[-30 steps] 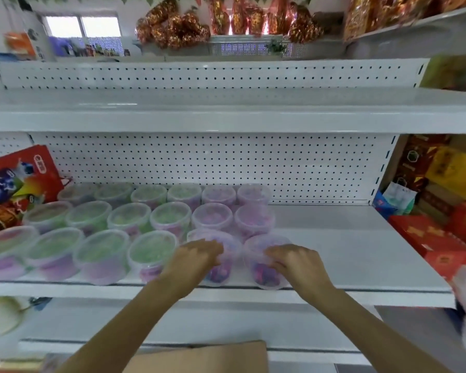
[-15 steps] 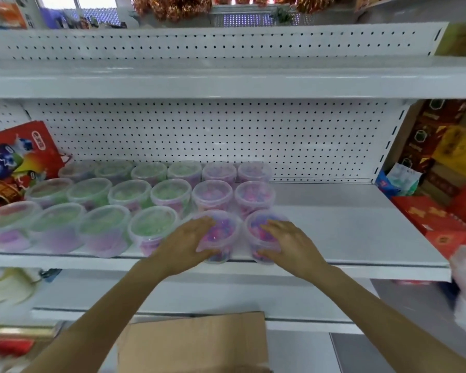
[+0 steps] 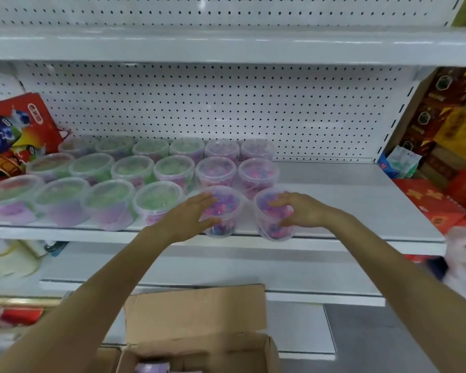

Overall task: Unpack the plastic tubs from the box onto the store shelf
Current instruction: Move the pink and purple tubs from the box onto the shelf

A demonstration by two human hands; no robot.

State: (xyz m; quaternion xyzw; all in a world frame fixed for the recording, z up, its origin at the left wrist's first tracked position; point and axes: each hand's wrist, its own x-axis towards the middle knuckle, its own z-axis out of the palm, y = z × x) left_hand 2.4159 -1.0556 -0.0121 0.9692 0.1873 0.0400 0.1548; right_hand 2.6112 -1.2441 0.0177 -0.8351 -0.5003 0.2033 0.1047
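Fingers of the left hand [image 3: 191,219] lie close together across the lid of a first tub [image 3: 226,208], thumb set against its front wall, so the tub is held between them. Those of the right hand [image 3: 304,211] lie slightly spread across the lid of a second tub [image 3: 271,231], thumb low on its side. Both bare forearms reach up from the bottom corners of the view.

White shelf [image 3: 334,200] runs the whole width, backed by a white pegboard wall [image 3: 226,109], with an upper shelf [image 3: 226,44] above and a lower shelf [image 3: 199,267] beneath. An open cardboard box [image 3: 197,313] stands low in the middle, under the arms, its back flap raised. Something purple [image 3: 152,368] shows in its mouth, too little of it to tell what. Red and yellow cartons [image 3: 441,146] fill the next bay to the right, and a red printed packet [image 3: 19,125] leans at the shelf's far left.

Clear lidded tubs [image 3: 119,168] stand in three rows on the shelf's left half, green-filled ones to the left, pink-and-purple ones to the right. The two held tubs, both pink-and-purple inside, are upright at the shelf's front edge, at the right end of the front row, just beside each other with a gap between. Whether they rest on the shelf or are just lifted I cannot tell
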